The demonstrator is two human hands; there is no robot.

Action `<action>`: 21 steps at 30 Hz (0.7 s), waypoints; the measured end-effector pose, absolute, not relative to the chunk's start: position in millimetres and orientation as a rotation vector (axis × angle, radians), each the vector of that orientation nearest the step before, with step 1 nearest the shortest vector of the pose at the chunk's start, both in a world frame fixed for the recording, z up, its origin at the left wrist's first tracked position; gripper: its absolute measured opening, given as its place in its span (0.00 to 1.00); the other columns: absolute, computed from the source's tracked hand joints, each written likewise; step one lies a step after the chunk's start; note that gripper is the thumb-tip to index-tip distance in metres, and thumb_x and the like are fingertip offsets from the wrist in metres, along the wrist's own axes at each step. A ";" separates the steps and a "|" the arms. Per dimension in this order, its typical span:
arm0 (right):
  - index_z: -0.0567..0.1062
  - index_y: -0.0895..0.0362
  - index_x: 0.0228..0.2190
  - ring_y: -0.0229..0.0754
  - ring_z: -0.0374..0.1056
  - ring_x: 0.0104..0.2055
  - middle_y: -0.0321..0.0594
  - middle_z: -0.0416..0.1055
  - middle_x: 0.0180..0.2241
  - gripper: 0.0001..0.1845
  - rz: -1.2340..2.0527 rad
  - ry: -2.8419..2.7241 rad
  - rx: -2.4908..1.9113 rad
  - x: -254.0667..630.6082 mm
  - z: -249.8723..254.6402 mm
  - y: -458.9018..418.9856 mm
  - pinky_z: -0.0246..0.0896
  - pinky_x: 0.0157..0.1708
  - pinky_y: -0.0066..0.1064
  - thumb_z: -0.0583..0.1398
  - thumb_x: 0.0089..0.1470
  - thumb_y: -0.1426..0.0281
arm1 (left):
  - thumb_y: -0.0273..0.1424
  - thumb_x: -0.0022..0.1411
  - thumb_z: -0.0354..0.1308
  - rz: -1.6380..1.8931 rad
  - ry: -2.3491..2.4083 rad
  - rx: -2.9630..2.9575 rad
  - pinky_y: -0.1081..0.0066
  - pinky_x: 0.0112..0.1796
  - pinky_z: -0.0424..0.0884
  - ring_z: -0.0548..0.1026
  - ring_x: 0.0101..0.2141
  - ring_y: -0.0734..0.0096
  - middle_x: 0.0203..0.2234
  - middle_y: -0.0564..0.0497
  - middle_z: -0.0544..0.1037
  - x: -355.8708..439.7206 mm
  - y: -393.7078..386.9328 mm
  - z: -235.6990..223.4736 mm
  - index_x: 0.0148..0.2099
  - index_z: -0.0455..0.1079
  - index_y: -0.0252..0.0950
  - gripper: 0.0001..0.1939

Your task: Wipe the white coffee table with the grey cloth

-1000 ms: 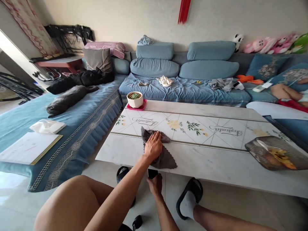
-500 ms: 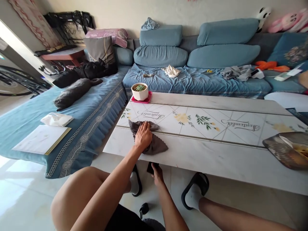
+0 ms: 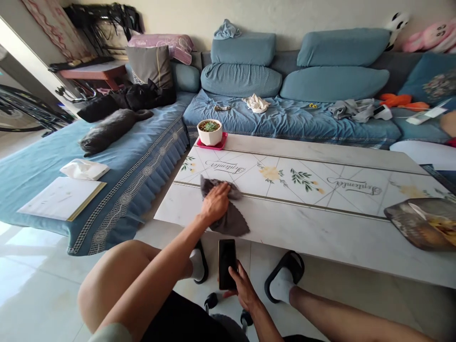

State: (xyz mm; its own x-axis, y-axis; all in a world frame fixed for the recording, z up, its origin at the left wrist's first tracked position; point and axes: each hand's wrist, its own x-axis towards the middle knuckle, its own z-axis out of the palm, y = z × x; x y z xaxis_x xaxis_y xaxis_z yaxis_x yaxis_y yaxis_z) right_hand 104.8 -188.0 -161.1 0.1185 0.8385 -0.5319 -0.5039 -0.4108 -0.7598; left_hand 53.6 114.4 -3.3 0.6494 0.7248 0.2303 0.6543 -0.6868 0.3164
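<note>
The left hand point(image 3: 215, 204) lies open and flat on a gray cloth point(image 3: 233, 223), with the palm well down, near the front edge of the tabletop point(image 3: 313, 228). The right hand point(image 3: 244, 287) is closed around a phone point(image 3: 227, 259), below that edge.

Potted succulent point(image 3: 209, 132) on pink coaster point(image 3: 213, 144); grey cat point(image 3: 109, 129) stretched along blue sofa point(image 3: 292, 124); tissue packet point(image 3: 84, 169) beside gold-edged white board point(image 3: 60, 198).
</note>
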 end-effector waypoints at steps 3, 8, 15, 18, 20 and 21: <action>0.67 0.45 0.67 0.62 0.81 0.51 0.48 0.81 0.51 0.41 1.685 -0.346 -1.161 99.0 -135.0 -215.3 0.78 0.27 0.39 0.69 0.63 0.41 | 0.28 0.75 0.46 0.499 1.453 2.539 0.50 0.77 0.59 0.63 0.76 0.51 0.77 0.40 0.65 52.1 144.5 8.4 0.77 0.67 0.33 0.32; 0.64 0.45 0.67 0.62 0.78 0.60 0.48 0.79 0.57 0.40 1.720 -0.304 -0.964 96.3 -105.2 -236.7 0.81 0.36 0.43 0.71 0.64 0.45 | 0.28 0.75 0.46 0.439 1.240 2.632 0.50 0.78 0.56 0.60 0.77 0.51 0.78 0.38 0.62 83.9 124.1 5.2 0.78 0.64 0.29 0.33; 0.61 0.44 0.70 0.57 0.78 0.58 0.46 0.78 0.59 0.51 1.775 -0.324 -0.797 108.3 -76.6 -245.0 0.80 0.49 0.49 0.78 0.54 0.60 | 0.29 0.76 0.44 0.394 1.417 2.596 0.53 0.78 0.55 0.61 0.77 0.53 0.78 0.39 0.63 39.0 138.0 10.0 0.77 0.65 0.28 0.32; 0.63 0.45 0.69 0.58 0.77 0.59 0.47 0.78 0.59 0.51 1.771 -0.349 -0.812 107.6 -69.5 -244.9 0.80 0.47 0.47 0.79 0.53 0.60 | 0.27 0.75 0.45 0.394 1.524 2.540 0.49 0.77 0.57 0.61 0.77 0.48 0.77 0.34 0.63 68.6 146.9 15.4 0.76 0.65 0.23 0.32; 0.64 0.45 0.68 0.60 0.75 0.61 0.49 0.78 0.60 0.51 1.759 -0.357 -0.839 102.9 -71.5 -245.3 0.80 0.45 0.46 0.80 0.51 0.58 | 0.26 0.75 0.46 0.420 1.352 2.610 0.50 0.77 0.57 0.61 0.77 0.49 0.77 0.35 0.63 91.5 130.0 12.1 0.76 0.66 0.25 0.32; 0.64 0.45 0.68 0.61 0.75 0.62 0.49 0.78 0.60 0.51 1.747 -0.356 -0.853 99.9 -75.3 -245.6 0.80 0.44 0.45 0.80 0.51 0.57 | 0.27 0.75 0.46 0.440 1.227 2.657 0.51 0.77 0.56 0.61 0.77 0.51 0.77 0.36 0.63 97.4 117.8 8.9 0.76 0.66 0.27 0.31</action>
State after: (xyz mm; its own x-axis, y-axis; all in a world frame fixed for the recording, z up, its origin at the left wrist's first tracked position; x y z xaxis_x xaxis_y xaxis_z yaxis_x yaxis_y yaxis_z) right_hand 99.9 -245.6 -75.3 -0.1344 0.9206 -0.3665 -0.7041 -0.3490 -0.6184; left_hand 97.4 117.8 8.9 0.6152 0.7653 0.1897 0.7114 -0.6425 0.2849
